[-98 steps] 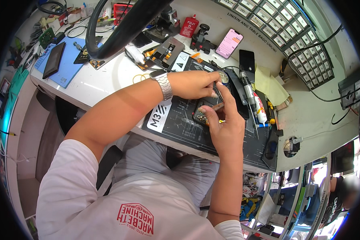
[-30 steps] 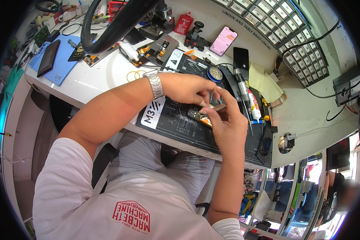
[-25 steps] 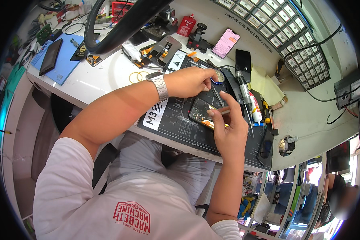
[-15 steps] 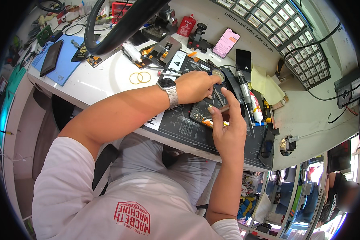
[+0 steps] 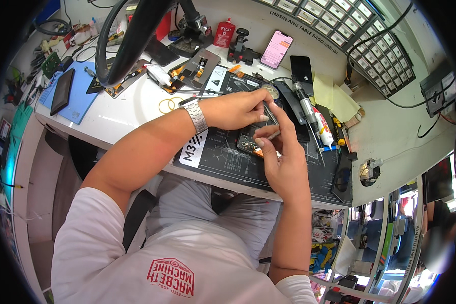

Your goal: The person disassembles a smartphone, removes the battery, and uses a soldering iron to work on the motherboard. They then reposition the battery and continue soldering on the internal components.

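My left hand, a watch on its wrist, reaches across the black printed work mat with fingers drawn together. Whatever its fingertips pinch is hidden. Close by on the right, my right hand is curled, its index fingertip meeting the left hand's fingers. A slim metal tool shows in the gap between the hands, and its lower end seems to run into the right hand's grip. Under the hands lies an opened phone, partly covered by the right hand's fingers, an orange and white piece beside it.
Right of the hands lie a pen-like tool, a white and red tube and yellow paper. A lit pink-screened phone leans at the back beside a black clamp and red bottle. A thick black ring arm overhangs the left.
The right hand has come up to meet the left, and its fingers have closed in. The left wrist has turned and the hand drawn slightly left. The whole view has shifted a little.
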Motion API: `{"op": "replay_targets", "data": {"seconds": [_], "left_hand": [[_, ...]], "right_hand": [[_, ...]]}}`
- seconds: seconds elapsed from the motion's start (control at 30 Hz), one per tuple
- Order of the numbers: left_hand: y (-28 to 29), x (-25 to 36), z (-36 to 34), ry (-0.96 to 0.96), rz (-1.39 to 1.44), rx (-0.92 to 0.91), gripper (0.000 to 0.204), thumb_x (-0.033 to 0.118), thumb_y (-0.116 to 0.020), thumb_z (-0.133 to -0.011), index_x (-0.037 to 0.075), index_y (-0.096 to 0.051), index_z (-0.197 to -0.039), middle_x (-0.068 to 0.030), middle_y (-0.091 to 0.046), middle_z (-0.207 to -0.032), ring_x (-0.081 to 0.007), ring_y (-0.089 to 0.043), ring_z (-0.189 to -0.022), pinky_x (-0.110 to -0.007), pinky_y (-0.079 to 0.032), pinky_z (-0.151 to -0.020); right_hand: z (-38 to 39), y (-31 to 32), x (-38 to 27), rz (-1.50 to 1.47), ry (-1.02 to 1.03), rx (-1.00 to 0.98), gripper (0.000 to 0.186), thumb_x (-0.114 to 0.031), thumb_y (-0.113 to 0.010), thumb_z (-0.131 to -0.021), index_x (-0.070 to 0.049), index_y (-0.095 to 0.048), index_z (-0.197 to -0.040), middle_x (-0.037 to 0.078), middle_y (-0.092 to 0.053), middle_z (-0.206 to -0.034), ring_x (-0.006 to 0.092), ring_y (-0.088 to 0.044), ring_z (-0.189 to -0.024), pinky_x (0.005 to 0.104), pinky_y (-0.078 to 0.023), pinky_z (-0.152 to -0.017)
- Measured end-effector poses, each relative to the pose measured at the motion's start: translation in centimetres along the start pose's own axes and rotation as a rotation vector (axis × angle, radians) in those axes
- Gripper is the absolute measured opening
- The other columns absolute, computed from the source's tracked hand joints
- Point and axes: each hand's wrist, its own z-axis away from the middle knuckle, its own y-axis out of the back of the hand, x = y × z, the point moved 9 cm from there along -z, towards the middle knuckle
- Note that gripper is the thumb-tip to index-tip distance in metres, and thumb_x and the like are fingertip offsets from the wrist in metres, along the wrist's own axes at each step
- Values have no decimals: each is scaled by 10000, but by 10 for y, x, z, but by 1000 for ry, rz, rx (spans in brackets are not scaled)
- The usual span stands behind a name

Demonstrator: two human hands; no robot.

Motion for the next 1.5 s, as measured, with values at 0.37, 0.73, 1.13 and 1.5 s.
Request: {"op": "replay_targets", "data": {"seconds": [0.37,0.73,1.13,1.5], "left_hand": [[-12,11,8,11,1,-271,310,113,-697,-1111,43,-583,-1392,-68,-760,-1093,-226,-734,-1024,-408,-594,-941],[-14,11,12,-34,56,-312,557,179,-783,-1116,28,-515,-1581,-69,-769,-1062,-193,-729,-970,-369,-587,-871],[-16,7,11,-3,68,-342,577,173,-784,-1106,2,-500,-1578,-71,-778,-1090,-200,-742,-987,-372,-597,-872],[-16,11,12,40,110,-345,651,125,-810,-1079,16,-473,-1625,-70,-782,-1078,-185,-748,-1007,-373,-597,-914]], "right_hand": [[-2,5,-4,152,36,28,690,-12,-814,-1046,-165,-616,-1690,148,-826,-1086,250,-795,-897,392,-636,-856],[1,7,1,177,19,32,728,3,-813,-1035,-170,-597,-1709,131,-804,-1038,255,-781,-868,413,-633,-837],[4,7,-3,142,-38,62,649,58,-818,-1012,-121,-685,-1621,100,-797,-1066,180,-777,-957,366,-639,-901],[1,6,2,108,-48,-7,756,74,-776,-1026,-145,-573,-1721,108,-801,-1040,210,-779,-898,379,-632,-880]]}}
